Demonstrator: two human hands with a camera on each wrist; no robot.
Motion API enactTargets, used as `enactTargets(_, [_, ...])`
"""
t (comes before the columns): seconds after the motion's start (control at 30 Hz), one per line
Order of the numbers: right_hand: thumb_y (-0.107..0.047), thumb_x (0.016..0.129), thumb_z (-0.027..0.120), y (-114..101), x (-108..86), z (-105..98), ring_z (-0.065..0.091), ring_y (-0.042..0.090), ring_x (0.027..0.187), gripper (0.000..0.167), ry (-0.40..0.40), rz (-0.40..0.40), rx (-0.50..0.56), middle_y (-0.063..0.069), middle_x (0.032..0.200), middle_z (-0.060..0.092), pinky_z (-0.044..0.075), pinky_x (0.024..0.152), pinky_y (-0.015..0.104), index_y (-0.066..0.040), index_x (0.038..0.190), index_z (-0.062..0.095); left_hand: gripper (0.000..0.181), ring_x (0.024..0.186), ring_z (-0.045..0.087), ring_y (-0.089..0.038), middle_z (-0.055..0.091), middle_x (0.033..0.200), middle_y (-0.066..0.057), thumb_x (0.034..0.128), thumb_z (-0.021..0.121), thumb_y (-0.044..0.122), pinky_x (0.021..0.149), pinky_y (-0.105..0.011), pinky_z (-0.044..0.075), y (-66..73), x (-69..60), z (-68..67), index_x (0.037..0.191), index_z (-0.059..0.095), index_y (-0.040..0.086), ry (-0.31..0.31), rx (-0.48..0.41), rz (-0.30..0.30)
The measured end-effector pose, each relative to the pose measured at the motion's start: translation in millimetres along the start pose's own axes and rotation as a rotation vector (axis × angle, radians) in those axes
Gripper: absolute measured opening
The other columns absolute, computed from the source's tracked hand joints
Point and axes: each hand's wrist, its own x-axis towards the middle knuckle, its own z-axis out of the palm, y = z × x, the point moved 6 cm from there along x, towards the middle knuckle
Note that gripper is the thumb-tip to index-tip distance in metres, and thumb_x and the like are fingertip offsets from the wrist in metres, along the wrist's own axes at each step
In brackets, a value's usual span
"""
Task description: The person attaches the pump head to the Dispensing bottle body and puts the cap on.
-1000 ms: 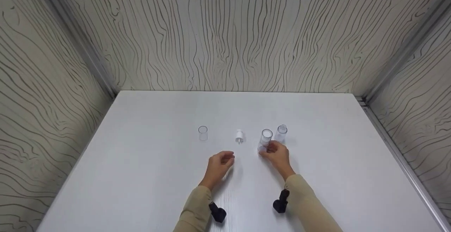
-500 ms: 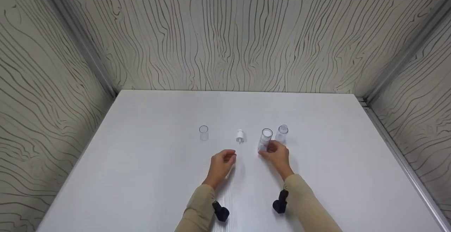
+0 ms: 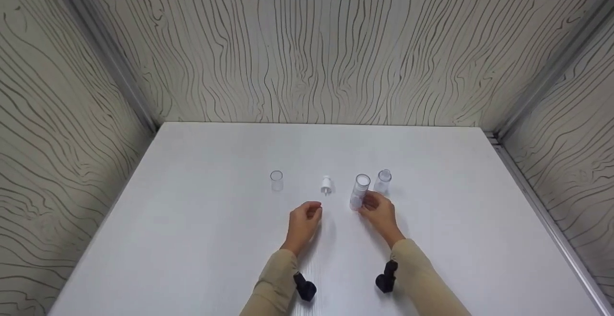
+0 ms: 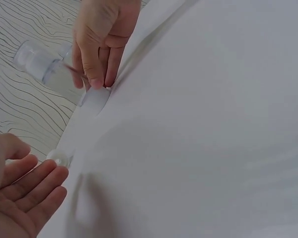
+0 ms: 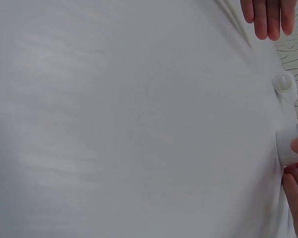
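On the right side of the white table stands a clear pump bottle (image 3: 359, 193) with a clear cap over its white top. My right hand (image 3: 381, 212) is at its lower right, fingers and thumb curled about the base; the left wrist view also shows the bottle (image 4: 62, 82) with these fingers (image 4: 93, 69) at its foot. My left hand (image 3: 302, 222) holds nothing, its fingers loosely bent above the table. Beyond it lies or stands a small white pump head (image 3: 326, 185), its tube toward me. Behind the right hand is an open-necked clear bottle (image 3: 383, 181).
A loose clear cap (image 3: 277, 181) stands upright on the table (image 3: 201, 210) at the left. Wood-patterned panels (image 3: 307, 47) enclose the table at the back and both sides. Black wrist cameras (image 3: 305, 287) sit on both sleeves.
My left hand has drifted slightly forward and right. The right thumb has drawn back a little from the front of the capped bottle, which stays nearly in place.
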Motion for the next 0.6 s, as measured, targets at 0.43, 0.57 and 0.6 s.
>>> enactTargets(0.43, [0.006,0.08,0.066,10,-1.0,-26,0.071,0.017,0.082,0.024,0.249,0.071,-0.017,0.028,0.101,0.071,0.048,0.068,0.003,0.011,0.103,0.066,0.025,0.098,0.068,-0.026,0.07,0.104,-0.018,0.0893,0.065,0.01,0.089,-0.035,0.059,-4.3,8.2,8.1,0.109,0.065,-0.005,0.12,0.036,-0.071])
enactTargets(0.57, [0.004,0.08,0.067,13,-0.8,-33,0.058,-0.004,0.071,0.021,0.295,0.107,-0.017,0.027,0.1,0.071,0.043,0.063,0.001,0.01,0.101,0.066,0.027,0.101,0.066,-0.026,0.069,0.106,-0.016,0.0879,0.067,0.012,0.091,-0.038,0.057,-5.9,12.4,9.6,0.111,0.064,-0.003,0.141,0.072,-0.094])
enactTargets(0.6, [0.004,0.08,0.067,13,-0.8,-34,0.056,-0.007,0.07,0.021,0.305,0.118,-0.018,0.027,0.099,0.071,0.043,0.063,0.001,0.01,0.101,0.066,0.028,0.102,0.066,-0.026,0.069,0.107,-0.016,0.0876,0.067,0.012,0.092,-0.038,0.057,-6.0,13.7,10.0,0.112,0.064,-0.003,0.145,0.078,-0.1])
